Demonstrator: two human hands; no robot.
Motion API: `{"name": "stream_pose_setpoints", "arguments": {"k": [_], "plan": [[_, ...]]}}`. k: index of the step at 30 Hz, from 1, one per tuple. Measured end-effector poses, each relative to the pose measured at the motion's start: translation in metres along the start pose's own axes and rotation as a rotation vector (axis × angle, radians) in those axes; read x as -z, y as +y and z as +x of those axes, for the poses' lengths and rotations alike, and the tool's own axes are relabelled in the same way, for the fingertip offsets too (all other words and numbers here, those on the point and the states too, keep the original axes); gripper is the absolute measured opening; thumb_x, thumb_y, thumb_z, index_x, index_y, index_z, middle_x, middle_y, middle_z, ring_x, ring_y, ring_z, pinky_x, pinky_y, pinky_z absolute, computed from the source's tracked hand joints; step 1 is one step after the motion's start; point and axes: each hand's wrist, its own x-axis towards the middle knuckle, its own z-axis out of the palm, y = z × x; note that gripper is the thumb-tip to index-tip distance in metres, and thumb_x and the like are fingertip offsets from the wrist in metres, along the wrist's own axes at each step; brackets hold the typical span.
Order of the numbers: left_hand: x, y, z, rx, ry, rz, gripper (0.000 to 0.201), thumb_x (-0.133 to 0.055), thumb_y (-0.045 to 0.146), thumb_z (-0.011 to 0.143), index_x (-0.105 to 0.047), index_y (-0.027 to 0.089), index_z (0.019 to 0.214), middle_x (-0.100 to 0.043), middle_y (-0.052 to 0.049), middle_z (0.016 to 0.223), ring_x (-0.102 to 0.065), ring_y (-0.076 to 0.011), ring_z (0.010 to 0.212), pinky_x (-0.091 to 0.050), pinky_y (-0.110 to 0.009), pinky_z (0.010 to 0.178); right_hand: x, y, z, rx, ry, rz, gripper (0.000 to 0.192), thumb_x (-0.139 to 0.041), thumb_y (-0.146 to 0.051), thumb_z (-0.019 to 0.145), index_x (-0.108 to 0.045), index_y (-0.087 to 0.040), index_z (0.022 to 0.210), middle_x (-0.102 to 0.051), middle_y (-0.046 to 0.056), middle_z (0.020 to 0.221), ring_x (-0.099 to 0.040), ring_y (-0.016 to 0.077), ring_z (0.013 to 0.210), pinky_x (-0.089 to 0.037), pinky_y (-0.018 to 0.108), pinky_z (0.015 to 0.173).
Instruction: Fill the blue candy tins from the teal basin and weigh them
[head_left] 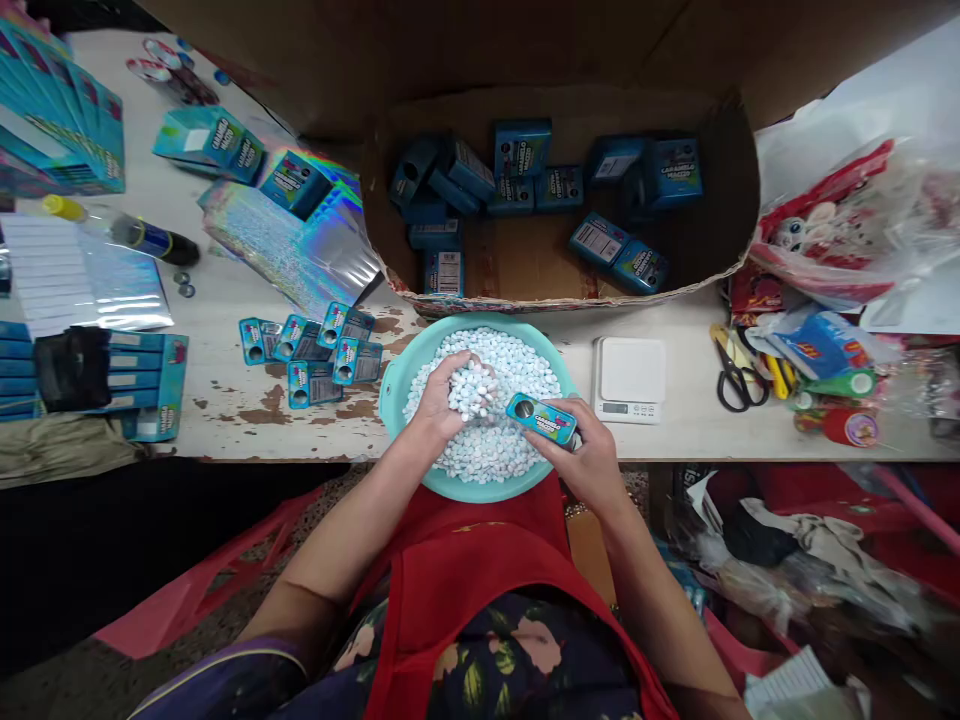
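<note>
A turquoise basin full of small pale candies sits at the table's front edge, partly over it. Above the candies, my left hand is cupped around a heaped handful of them. Tilted toward that handful is a small blue candy box with a round hole at its near-left end, gripped by my right hand. The hole faces my left hand, and a few candies lie close to it. Several similar blue boxes with round holes lie on the table left of the basin.
Behind the basin, a large cardboard carton holds several blue boxes. A white digital scale stands right of the basin, with scissors and plastic bags beyond. A bottle lies at left near stacked blue cartons.
</note>
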Motion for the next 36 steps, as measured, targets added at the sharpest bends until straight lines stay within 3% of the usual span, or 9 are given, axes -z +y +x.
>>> {"name": "stream_pose_setpoints", "arguments": {"k": [4, 6, 9, 12, 17, 20, 30, 36], "plan": [[-0.022, 0.014, -0.025, -0.089, -0.122, -0.326, 0.023, -0.063, 0.039, 0.071, -0.055, 0.019, 0.078, -0.063, -0.002, 0.071, -0.065, -0.0173, 0.062, -0.052, -0.028, 0.055, -0.013, -0.006, 0.004, 0.149, -0.037, -0.131, 0.029, -0.072, -0.03, 0.081, -0.06, -0.023, 0.107, -0.067, 0.007, 0.1, -0.064, 0.0225, 0.095, -0.053, 0.037, 0.084], [-0.029, 0.012, -0.029, -0.173, -0.137, -0.373, 0.019, -0.066, 0.033, 0.072, -0.058, 0.018, 0.079, -0.065, -0.002, 0.077, -0.068, -0.0178, 0.07, -0.055, -0.029, 0.062, -0.018, -0.009, 0.005, 0.202, -0.041, -0.175, 0.029, -0.07, -0.029, 0.083, -0.06, -0.022, 0.109, -0.067, 0.008, 0.101, -0.064, 0.0234, 0.096, -0.053, 0.038, 0.084], [-0.033, 0.006, -0.029, -0.248, -0.076, -0.353, 0.018, -0.069, 0.03, 0.074, -0.058, 0.017, 0.078, -0.066, -0.002, 0.084, -0.069, -0.0169, 0.075, -0.056, -0.028, 0.068, -0.023, -0.012, 0.006, 0.244, -0.045, -0.22, 0.029, -0.069, -0.029, 0.084, -0.059, -0.023, 0.111, -0.067, 0.008, 0.102, -0.064, 0.0238, 0.095, -0.053, 0.038, 0.083], [-0.033, 0.002, -0.029, -0.251, -0.04, -0.333, 0.018, -0.069, 0.03, 0.077, -0.057, 0.018, 0.08, -0.066, -0.001, 0.082, -0.068, -0.0149, 0.069, -0.055, -0.026, 0.062, -0.024, -0.012, 0.006, 0.257, -0.032, -0.233, 0.031, -0.07, -0.031, 0.083, -0.058, -0.023, 0.111, -0.068, 0.008, 0.101, -0.064, 0.0238, 0.093, -0.053, 0.037, 0.08], [-0.034, 0.005, -0.029, -0.247, -0.041, -0.336, 0.019, -0.07, 0.029, 0.078, -0.055, 0.018, 0.078, -0.062, 0.002, 0.074, -0.065, -0.0126, 0.062, -0.053, -0.023, 0.055, -0.024, -0.012, 0.006, 0.265, -0.028, -0.21, 0.031, -0.072, -0.032, 0.082, -0.06, -0.022, 0.109, -0.067, 0.008, 0.101, -0.064, 0.0236, 0.095, -0.052, 0.037, 0.083], [-0.034, 0.007, -0.028, -0.247, -0.049, -0.326, 0.019, -0.071, 0.028, 0.077, -0.055, 0.018, 0.079, -0.063, 0.002, 0.08, -0.064, -0.0116, 0.061, -0.052, -0.022, 0.052, -0.024, -0.013, 0.006, 0.243, 0.0, -0.188, 0.031, -0.073, -0.031, 0.081, -0.061, -0.023, 0.109, -0.065, 0.008, 0.102, -0.062, 0.0237, 0.097, -0.051, 0.039, 0.086], [-0.038, 0.01, -0.028, -0.315, -0.035, -0.199, 0.02, -0.072, 0.03, 0.077, -0.057, 0.019, 0.085, -0.065, 0.0, 0.088, -0.067, -0.0128, 0.068, -0.053, -0.024, 0.059, -0.024, -0.014, 0.009, 0.211, 0.007, -0.126, 0.03, -0.072, -0.028, 0.081, -0.061, -0.024, 0.109, -0.063, 0.007, 0.102, -0.061, 0.0231, 0.098, -0.051, 0.038, 0.085], [-0.04, 0.011, -0.03, -0.393, -0.015, -0.16, 0.015, -0.07, 0.027, 0.079, -0.058, 0.019, 0.084, -0.061, 0.002, 0.068, -0.065, -0.0126, 0.065, -0.051, -0.023, 0.059, -0.026, -0.016, 0.008, 0.184, 0.022, -0.087, 0.031, -0.072, -0.026, 0.081, -0.06, -0.025, 0.109, -0.063, 0.006, 0.103, -0.061, 0.0225, 0.099, -0.05, 0.038, 0.087]]}}
